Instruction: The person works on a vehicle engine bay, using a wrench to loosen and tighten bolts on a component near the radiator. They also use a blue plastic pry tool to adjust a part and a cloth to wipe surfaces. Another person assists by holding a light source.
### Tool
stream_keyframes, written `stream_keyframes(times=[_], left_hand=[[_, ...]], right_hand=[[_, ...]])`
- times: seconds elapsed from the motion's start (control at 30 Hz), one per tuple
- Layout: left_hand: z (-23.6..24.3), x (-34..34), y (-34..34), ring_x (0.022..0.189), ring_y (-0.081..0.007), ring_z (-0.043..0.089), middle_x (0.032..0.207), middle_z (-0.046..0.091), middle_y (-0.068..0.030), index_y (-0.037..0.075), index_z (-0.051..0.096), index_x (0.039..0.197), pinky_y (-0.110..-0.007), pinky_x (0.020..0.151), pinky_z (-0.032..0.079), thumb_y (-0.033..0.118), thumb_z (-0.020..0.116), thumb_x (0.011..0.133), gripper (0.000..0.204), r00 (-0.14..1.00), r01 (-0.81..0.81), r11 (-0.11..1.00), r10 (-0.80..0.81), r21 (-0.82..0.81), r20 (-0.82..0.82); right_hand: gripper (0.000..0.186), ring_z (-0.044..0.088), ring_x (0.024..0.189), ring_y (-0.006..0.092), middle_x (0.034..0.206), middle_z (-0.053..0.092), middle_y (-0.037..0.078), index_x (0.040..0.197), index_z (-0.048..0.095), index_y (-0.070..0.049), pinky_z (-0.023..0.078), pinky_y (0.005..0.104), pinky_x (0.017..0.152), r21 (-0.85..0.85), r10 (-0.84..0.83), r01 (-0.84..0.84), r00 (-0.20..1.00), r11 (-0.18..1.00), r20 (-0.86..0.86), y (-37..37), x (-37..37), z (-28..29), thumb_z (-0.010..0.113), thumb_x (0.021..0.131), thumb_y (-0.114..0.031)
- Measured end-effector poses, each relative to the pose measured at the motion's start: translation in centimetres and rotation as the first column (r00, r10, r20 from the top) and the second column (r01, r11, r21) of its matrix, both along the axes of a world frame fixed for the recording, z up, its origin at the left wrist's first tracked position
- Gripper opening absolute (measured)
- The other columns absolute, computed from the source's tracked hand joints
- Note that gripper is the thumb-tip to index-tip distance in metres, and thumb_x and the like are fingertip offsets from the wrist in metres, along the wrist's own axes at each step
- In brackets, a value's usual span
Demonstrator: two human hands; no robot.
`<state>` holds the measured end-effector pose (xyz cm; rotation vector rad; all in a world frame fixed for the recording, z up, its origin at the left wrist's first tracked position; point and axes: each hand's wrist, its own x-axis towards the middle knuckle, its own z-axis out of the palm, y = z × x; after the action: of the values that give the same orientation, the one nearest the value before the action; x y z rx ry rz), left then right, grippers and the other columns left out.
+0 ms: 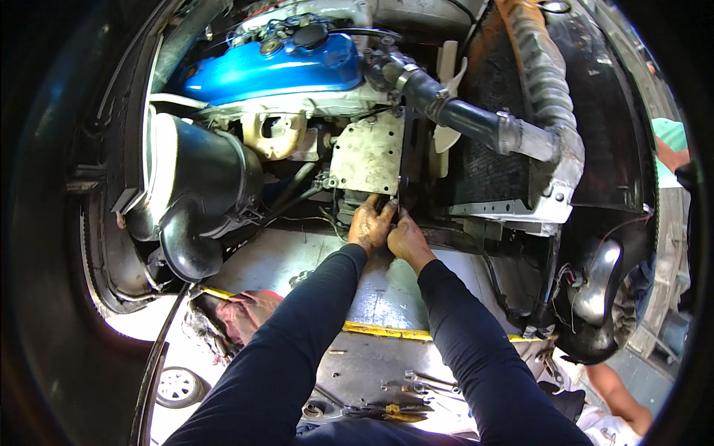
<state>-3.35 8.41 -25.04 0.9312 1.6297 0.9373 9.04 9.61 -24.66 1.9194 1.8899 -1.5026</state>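
My left hand (370, 223) and my right hand (407, 241) meet just below a pale metal plate (364, 156) with several holes, beside a dark belt or strip (402, 134). Both hands have curled fingers at the plate's lower edge; what they grip is too small and hidden to name. A dark component (346, 204) sits behind my left hand. The blue valve cover (271, 70) is above, with a white fan (450, 134) to the right of the plate.
Black canister (193, 171) at left; radiator hose (476, 119) and radiator (498, 186) at right. Yellow-edged metal panel (379, 297) below my hands, tools (398, 409) beneath, loose wheel (178, 386) lower left. Another person's arm (617, 398) at lower right, second arm (669, 152) at right edge.
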Motion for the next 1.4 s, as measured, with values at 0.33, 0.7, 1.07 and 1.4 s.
stream_keyframes(times=[0.33, 0.7, 1.07, 1.4], left_hand=[[0.9, -0.3, -0.5, 0.106, -0.0394, 0.070, 0.113, 0.072, -0.0278, -0.006, 0.064, 0.123, -0.042, 0.093, 0.052, 0.036, 0.064, 0.096, 0.051, 0.995, 0.026, 0.999, -0.023, 0.024, -0.097], [0.8, -0.5, 0.0, 0.105, -0.0304, 0.069, 0.114, 0.072, -0.0257, -0.008, 0.062, 0.126, -0.039, 0.094, 0.051, 0.030, 0.064, 0.098, 0.048, 1.000, 0.031, 0.999, -0.031, 0.027, 0.001], [0.0, -0.6, 0.3, 0.106, -0.0289, 0.067, 0.118, 0.071, -0.0243, -0.009, 0.062, 0.126, -0.039, 0.094, 0.051, 0.032, 0.065, 0.098, 0.050, 0.995, 0.077, 0.997, -0.078, -0.011, -0.070], [-0.6, -0.2, -0.4, 0.103, -0.0382, 0.066, 0.119, 0.069, -0.0277, -0.008, 0.064, 0.121, -0.040, 0.092, 0.050, 0.032, 0.065, 0.097, 0.047, 0.996, -0.013, 0.998, 0.007, 0.069, 0.090]], right_hand=[[0.054, 0.052, 0.132, 0.0496, 0.137, 0.054, 0.040, 0.138, 0.045, 0.014, 0.042, 0.0454, 0.113, 0.035, -0.048, 0.052, 0.993, 0.998, -0.111, 0.2, 0.0, 1.4, 0.045, 0.094, -0.017], [0.056, 0.052, 0.134, 0.0479, 0.135, 0.055, 0.041, 0.138, 0.048, 0.015, 0.043, 0.0438, 0.112, 0.025, -0.050, 0.055, 0.986, 0.998, -0.161, 0.6, 0.3, 0.1, 0.045, 0.092, -0.016], [0.047, 0.061, 0.119, 0.0508, 0.120, 0.062, 0.041, 0.116, 0.062, 0.015, 0.049, 0.0474, 0.102, 0.011, -0.186, 0.189, 0.972, 0.982, -0.143, -0.2, 0.4, 1.8, 0.056, 0.082, -0.017], [0.039, 0.065, 0.108, 0.0519, 0.106, 0.065, 0.042, 0.103, 0.066, 0.016, 0.051, 0.0484, 0.097, 0.154, -0.147, 0.175, 0.973, 0.972, -0.176, -0.9, 0.1, 3.1, 0.057, 0.080, -0.015]])
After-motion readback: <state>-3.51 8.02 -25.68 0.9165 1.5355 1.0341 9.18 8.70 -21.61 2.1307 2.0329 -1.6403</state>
